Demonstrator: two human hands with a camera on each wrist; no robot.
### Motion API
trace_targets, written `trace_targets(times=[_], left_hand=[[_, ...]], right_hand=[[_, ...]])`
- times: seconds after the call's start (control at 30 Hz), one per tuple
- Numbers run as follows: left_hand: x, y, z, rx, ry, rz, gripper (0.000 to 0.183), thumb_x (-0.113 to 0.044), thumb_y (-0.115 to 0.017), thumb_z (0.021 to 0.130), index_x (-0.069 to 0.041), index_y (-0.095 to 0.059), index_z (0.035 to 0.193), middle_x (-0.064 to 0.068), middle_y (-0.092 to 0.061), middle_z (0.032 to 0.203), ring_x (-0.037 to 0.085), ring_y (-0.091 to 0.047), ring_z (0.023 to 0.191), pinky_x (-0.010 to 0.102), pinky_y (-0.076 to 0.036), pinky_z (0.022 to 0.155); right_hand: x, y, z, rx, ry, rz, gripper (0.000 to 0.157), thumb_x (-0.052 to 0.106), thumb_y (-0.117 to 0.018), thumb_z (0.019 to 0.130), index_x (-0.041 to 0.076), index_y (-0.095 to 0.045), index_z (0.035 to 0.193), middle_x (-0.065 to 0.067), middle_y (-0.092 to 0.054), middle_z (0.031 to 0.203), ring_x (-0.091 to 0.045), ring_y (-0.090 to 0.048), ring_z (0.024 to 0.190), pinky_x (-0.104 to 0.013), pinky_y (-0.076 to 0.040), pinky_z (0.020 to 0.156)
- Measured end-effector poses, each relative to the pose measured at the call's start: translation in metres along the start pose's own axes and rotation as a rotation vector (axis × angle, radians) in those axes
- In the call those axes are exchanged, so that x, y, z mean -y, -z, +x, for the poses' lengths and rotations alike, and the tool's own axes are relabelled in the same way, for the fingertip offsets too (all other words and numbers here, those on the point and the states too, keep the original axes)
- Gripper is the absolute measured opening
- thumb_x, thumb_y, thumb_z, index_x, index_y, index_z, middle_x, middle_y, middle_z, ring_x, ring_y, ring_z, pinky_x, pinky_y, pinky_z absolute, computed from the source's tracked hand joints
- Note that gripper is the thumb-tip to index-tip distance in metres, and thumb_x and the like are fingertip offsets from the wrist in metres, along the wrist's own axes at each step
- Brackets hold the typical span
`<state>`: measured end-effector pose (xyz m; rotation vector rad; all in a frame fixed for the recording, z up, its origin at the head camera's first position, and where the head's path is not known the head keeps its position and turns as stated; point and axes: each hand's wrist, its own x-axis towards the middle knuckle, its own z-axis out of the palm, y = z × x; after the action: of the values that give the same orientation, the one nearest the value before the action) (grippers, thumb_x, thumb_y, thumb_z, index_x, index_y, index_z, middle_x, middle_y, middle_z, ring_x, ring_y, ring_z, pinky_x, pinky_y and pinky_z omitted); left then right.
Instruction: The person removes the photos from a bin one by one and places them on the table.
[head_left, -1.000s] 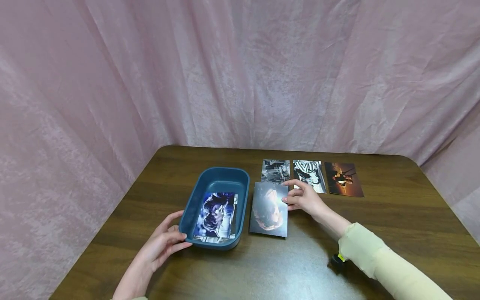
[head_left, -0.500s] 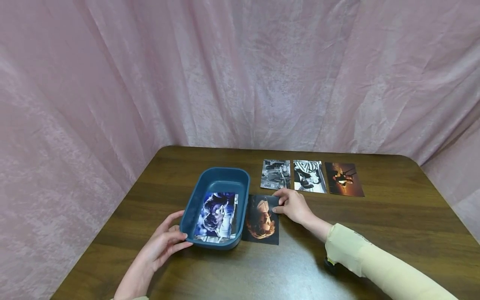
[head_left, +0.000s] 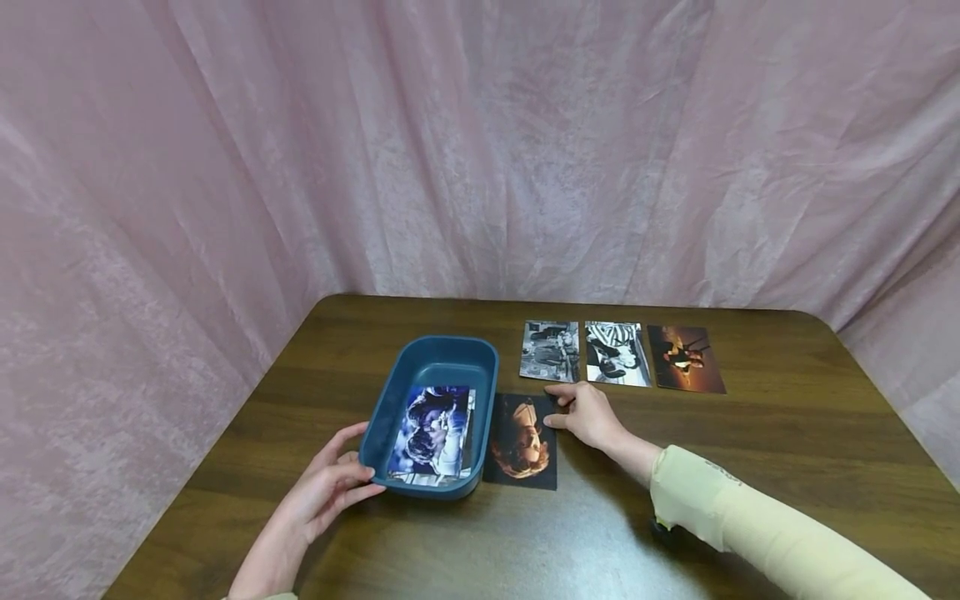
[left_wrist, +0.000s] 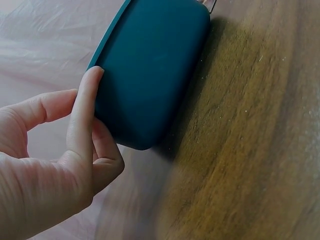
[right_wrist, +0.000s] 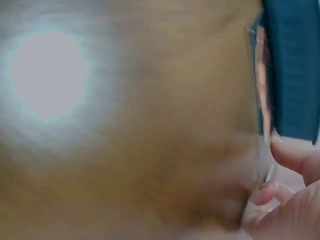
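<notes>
My left hand (head_left: 326, 479) holds a dark blue plastic tub (head_left: 491, 412) at its near left corner. In the left wrist view the thumb (left_wrist: 87, 95) lies against the tub's outer wall, just under the rim. Inside the tub sits a stack of photos, a blue-violet photo (head_left: 431, 433) on top. To the tub's right, a dark photo with an orange-toned figure (head_left: 521, 450) lies flat on the table, its left side close by the tub's wall. My right hand (head_left: 588, 414) touches this photo's upper right edge, thumb and index finger extended and spread apart.
Behind the right hand lie three photos in a row: a grey photo (head_left: 550, 350), a black-and-white photo (head_left: 617, 354) and an orange-brown photo (head_left: 686, 358). The wooden table (head_left: 787, 433) ends at a pink curtain (head_left: 570, 150) at the back.
My right hand has moved left and nearer, bringing the dark photo down beside the tub. Its fingers have since loosened slightly. The left hand and tub stay put.
</notes>
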<state>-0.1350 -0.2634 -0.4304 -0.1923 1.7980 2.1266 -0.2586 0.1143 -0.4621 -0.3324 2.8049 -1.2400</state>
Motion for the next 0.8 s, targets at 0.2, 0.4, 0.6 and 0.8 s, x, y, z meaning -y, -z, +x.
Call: trace_targets(times=[0.2, 0.4, 0.6, 0.8], left_hand=[[-0.001, 0.000, 0.000, -0.002, 0.014, 0.002, 0.069, 0.001, -0.054, 0.092, -0.017, -0.022, 0.150, 0.005, -0.056, 0.107, 0.013, -0.067, 0.093, 0.032, -0.060, 0.087], [-0.001, 0.001, 0.000, 0.009, 0.002, -0.003, 0.069, 0.001, -0.055, 0.091, -0.017, -0.023, 0.150, 0.005, -0.056, 0.108, 0.014, -0.067, 0.093, 0.031, -0.060, 0.087], [0.000, 0.003, 0.001, 0.004, 0.001, -0.009, 0.069, 0.001, -0.055, 0.091, -0.018, -0.024, 0.149, 0.005, -0.056, 0.107, 0.014, -0.067, 0.091, 0.032, -0.060, 0.087], [0.003, 0.000, 0.002, -0.001, -0.013, -0.007, 0.066, 0.002, -0.055, 0.091, -0.020, -0.028, 0.147, 0.004, -0.056, 0.105, 0.013, -0.065, 0.091, 0.032, -0.060, 0.086]], right_hand=[[0.020, 0.021, 0.023, 0.121, -0.014, 0.105, 0.046, 0.011, -0.079, 0.080, 0.002, -0.066, 0.123, -0.010, -0.066, 0.092, -0.021, -0.059, 0.088, -0.026, -0.045, 0.072], [0.077, 0.038, 0.062, 0.178, 0.090, 0.083, 0.047, 0.016, -0.076, 0.085, 0.007, -0.062, 0.129, -0.006, -0.066, 0.092, -0.019, -0.059, 0.085, -0.027, -0.047, 0.072], [0.144, 0.011, 0.095, 0.154, 0.176, 0.124, 0.046, 0.020, -0.076, 0.086, 0.012, -0.062, 0.129, -0.006, -0.068, 0.094, -0.018, -0.062, 0.085, -0.028, -0.049, 0.076], [0.181, -0.039, 0.108, 0.161, 0.218, 0.301, 0.045, 0.021, -0.075, 0.088, 0.017, -0.062, 0.130, -0.008, -0.068, 0.102, -0.020, -0.062, 0.091, -0.025, -0.050, 0.072]])
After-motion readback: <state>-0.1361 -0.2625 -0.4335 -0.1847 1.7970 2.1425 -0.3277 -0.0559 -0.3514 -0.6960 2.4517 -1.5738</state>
